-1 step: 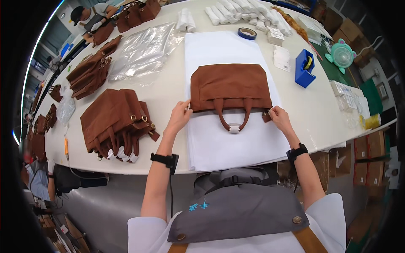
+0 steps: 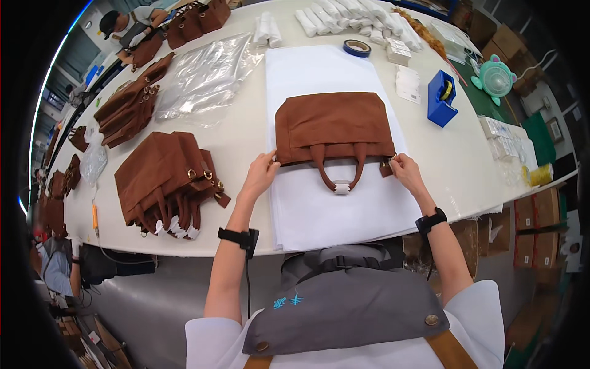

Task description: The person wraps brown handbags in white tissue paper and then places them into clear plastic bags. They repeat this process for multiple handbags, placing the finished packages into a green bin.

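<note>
A brown handbag point(image 2: 335, 120) lies flat on a stack of white paper sheets point(image 2: 326, 215), its opening and handles toward me. The handle loop point(image 2: 321, 175) carries a white wrap at its middle. My left hand point(image 2: 261, 174) pinches the bag's near left corner. At the near right corner, my right hand point(image 2: 407, 171) is closed on the bag's edge, beside a small brown tab point(image 2: 386, 168). To the left, several similar brown bags point(image 2: 157, 178) are stacked, with brass-coloured rings and white-wrapped handles.
Clear plastic bags point(image 2: 206, 77) lie at the back left, near more brown bags point(image 2: 129, 111). A roll of dark tape point(image 2: 357, 48) rests on the paper's far end. On the right stand a blue tape dispenser point(image 2: 441, 101) and a green fan point(image 2: 495, 79). A co-worker point(image 2: 126, 31) sits at the far left.
</note>
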A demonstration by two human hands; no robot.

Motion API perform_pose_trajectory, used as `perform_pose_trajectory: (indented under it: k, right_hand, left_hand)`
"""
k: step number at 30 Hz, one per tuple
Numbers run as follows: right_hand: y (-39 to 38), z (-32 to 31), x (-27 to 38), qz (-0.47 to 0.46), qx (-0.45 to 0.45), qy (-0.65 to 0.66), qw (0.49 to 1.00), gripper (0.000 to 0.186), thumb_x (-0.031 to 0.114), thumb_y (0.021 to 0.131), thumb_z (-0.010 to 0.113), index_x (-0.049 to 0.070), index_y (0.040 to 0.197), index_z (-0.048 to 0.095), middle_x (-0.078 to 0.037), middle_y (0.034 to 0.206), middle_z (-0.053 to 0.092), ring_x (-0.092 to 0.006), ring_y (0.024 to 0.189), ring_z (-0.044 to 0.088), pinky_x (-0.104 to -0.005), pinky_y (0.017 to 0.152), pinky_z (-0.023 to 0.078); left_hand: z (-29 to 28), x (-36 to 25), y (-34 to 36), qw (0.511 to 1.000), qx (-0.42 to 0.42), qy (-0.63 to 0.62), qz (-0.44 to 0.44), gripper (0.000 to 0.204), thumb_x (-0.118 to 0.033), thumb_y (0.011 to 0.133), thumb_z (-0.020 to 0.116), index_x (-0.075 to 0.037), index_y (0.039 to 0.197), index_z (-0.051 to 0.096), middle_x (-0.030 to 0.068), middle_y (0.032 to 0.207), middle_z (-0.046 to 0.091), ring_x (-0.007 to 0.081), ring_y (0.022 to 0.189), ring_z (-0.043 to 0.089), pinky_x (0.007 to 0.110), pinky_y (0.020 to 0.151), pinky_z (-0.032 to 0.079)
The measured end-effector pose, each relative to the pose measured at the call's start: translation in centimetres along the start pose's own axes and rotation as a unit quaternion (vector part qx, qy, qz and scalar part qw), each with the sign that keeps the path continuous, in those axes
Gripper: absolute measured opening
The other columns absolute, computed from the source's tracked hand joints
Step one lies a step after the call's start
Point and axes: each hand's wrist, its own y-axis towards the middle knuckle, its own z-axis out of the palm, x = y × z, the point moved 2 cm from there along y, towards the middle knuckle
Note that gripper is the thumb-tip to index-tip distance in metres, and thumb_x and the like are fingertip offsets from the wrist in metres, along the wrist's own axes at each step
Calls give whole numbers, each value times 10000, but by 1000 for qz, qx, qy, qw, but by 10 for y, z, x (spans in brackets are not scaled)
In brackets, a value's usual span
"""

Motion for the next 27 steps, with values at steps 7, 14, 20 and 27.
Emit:
perform_pose_trajectory:
  k: [7, 14, 20, 27]
  right_hand:
    - [12, -27, 2, 27, 76, 23, 996, 251, 227, 833, 563, 4, 944, 583, -112, 810, 630, -202, 678, 589, -316, 622, 476]
    - [97, -29, 65, -117, -20, 67, 991, 552, 337, 817, 618, 48, 1251, 438, -153, 1251, 499, -301, 1070, 529, -368, 860, 455]
    - [107, -27, 58, -115, 83, 95, 985, 474, 317, 888, 551, 11, 1236, 452, -150, 1212, 523, -251, 1074, 529, -314, 853, 443]
    - [-8, -63, -66, 170, 58, 75, 981, 230, 198, 835, 559, -4, 944, 560, -35, 685, 564, -93, 613, 523, -242, 542, 421]
  left_hand:
    - [1, -5, -9, 989, 4, -10, -146, 259, -191, 809, 582, -10, 992, 613, 173, 883, 584, 262, 739, 584, 351, 637, 453]
    - [-24, 9, 100, 974, -171, -145, 9, 457, -241, 810, 634, -18, 1191, 517, 154, 1071, 563, 201, 878, 576, 330, 751, 468]
    - [-17, 17, 63, 961, -96, -221, -137, 344, -190, 863, 563, 25, 1128, 517, 104, 936, 596, 145, 791, 578, 280, 710, 481]
    - [8, 5, -70, 927, 0, -228, -297, 191, -146, 826, 581, 41, 823, 618, 48, 641, 591, 96, 572, 555, 229, 532, 447]
